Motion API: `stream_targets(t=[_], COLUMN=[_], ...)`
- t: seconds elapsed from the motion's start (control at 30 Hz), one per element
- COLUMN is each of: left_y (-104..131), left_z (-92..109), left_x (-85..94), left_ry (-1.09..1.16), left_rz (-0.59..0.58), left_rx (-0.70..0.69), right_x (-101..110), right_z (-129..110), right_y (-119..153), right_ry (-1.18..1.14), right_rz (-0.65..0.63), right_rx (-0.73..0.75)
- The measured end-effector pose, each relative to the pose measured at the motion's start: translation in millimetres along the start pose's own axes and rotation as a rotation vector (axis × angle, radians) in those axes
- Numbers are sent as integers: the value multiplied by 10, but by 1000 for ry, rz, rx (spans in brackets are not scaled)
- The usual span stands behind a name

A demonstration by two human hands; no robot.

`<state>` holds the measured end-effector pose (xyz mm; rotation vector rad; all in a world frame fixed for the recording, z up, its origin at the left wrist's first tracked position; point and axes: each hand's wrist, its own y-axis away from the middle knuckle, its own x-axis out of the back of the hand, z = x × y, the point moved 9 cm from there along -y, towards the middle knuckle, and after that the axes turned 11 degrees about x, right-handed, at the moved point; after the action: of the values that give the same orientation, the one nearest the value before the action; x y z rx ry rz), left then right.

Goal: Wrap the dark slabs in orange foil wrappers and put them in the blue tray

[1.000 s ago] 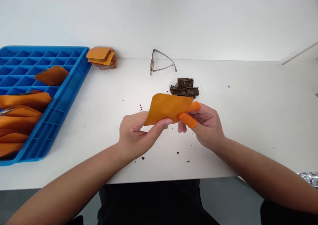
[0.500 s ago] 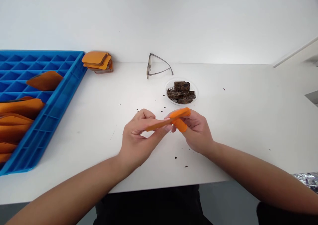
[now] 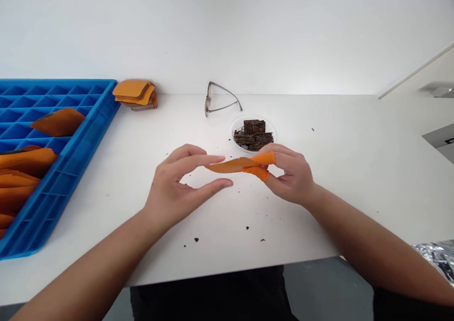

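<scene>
My right hand [image 3: 289, 172], with orange covers on its thumb and index finger, pinches one end of a flat orange-brown envelope [image 3: 229, 165]. My left hand [image 3: 184, 179] is at the envelope's other end, its thumb and fingers spread apart and nothing gripped between them; its fingertips are close to the upper edge, and whether they touch is unclear. Just beyond my right hand, a clear round dish [image 3: 275, 136] holds stacked dark brown flat squares [image 3: 254, 127].
At the left is a blue compartment tray [image 3: 58, 188] with several orange envelopes [image 3: 26, 162]. A stack of orange envelopes [image 3: 133, 90] and eyeglasses [image 3: 222, 99] lie at the back. Dark crumbs dot the white table [image 3: 336, 169]. Crumpled foil [image 3: 438, 259] shows at the right edge.
My left hand has let go of the envelope, opened its fingers and moved a little left. My right hand still pinches the envelope and has shifted slightly up and right. The view has moved slightly.
</scene>
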<state>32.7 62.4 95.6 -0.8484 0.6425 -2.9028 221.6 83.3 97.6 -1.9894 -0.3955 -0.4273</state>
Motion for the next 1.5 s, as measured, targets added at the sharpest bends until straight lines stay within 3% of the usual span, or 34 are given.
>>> stream_targets(t=[0.13,0.23,0.3,0.43,0.8,1.0,1.2,1.33,1.5], left_y=[23,90,139,194,189,191,195,234,343], left_z=[-32,-7,-11,-39,-8,-14,0,-34,-4], left_x=[-158,-202,-233,-329,-391,-408,-376,-472,-776], left_ry=[74,221,299,255,79,65,134,245,537], left_rz=[-132,-66,-31,-74,-149,-157,-146,-280,-609], left_rx=[6,25,55,90,-48,-62,-82,-22,135], right_x=[-45,-130,-249,-282,-48,-45,-93,-167,-223], right_z=[-18,55,36,-96,-268,-148,-153,-220,-281], right_y=[44,148,187,154,4,59,52,51,33], right_ry=[-75,-283,-400,-366,-104,-199,-213,-236,-302], right_rz=[-6,94,86,85,69,152,81,16,-13], right_rx=[-8,-199,-260,-154,2,-85,-82,-58,-59])
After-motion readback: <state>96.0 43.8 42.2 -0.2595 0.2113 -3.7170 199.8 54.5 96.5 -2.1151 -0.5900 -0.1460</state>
